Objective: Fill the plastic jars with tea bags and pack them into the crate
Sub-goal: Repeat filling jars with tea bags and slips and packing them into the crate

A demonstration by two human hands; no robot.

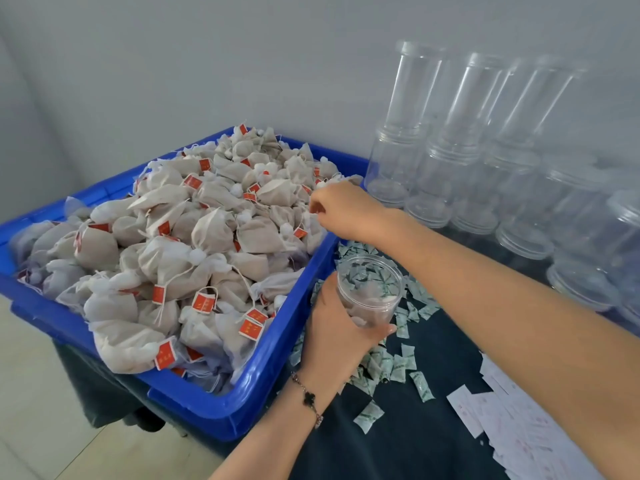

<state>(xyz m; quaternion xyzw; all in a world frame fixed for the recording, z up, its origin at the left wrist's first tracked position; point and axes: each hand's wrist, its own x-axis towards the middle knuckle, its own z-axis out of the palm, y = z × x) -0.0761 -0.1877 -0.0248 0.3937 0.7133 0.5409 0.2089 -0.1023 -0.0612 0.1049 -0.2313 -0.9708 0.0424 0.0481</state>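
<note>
Item, filling in hand: my left hand [332,327] wraps the open jar [370,289] over the surface beside the blue bin [277,358], my right hand [343,209] curls onto tea bags [194,244], whose tangled strings may drag extras out.

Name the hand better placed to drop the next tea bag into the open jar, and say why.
Right. The right hand is already among the tea bags at the blue bin's far edge, apparently pinching one. The left hand grips the jar.
</note>
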